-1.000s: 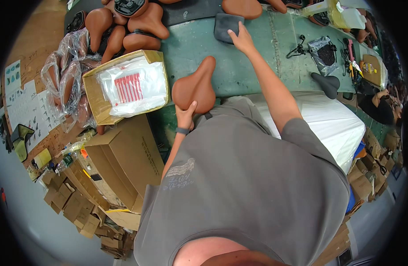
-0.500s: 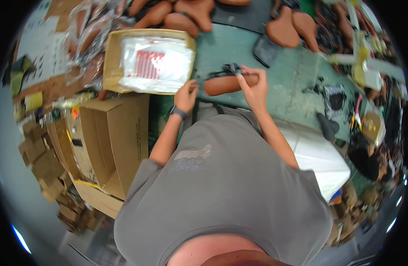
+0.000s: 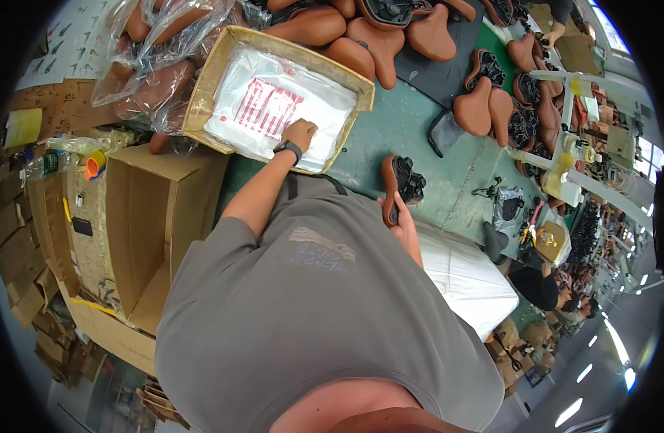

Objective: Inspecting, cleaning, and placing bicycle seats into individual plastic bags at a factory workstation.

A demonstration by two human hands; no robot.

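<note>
My right hand (image 3: 402, 222) grips a brown bicycle saddle (image 3: 389, 189) by its narrow end, close to my body at the table's near edge. The saddle stands tilted on its side, its black underside with springs turned to the right. To the left, my left hand (image 3: 301, 135), with a dark watch on the wrist, rests on a stack of white plastic bags (image 3: 324, 108) printed in red. Its fingers are curled closed against the top bag; whether they pinch any of it is hidden. A shallow open cardboard box (image 3: 366, 95) holds the bags.
More brown saddles (image 3: 375, 47) are heaped along the far side of the green table (image 3: 353, 155); some at left lie in clear plastic (image 3: 166, 79). A black pad (image 3: 444, 132) lies mid-table. At my left stands an open carton (image 3: 140, 216). A person (image 3: 535, 287) sits at right.
My left hand has moved from the box's near edge onto the bags. My right hand has drawn the saddle nearer and turned it from lying crosswise to pointing at me. The view has swung.
</note>
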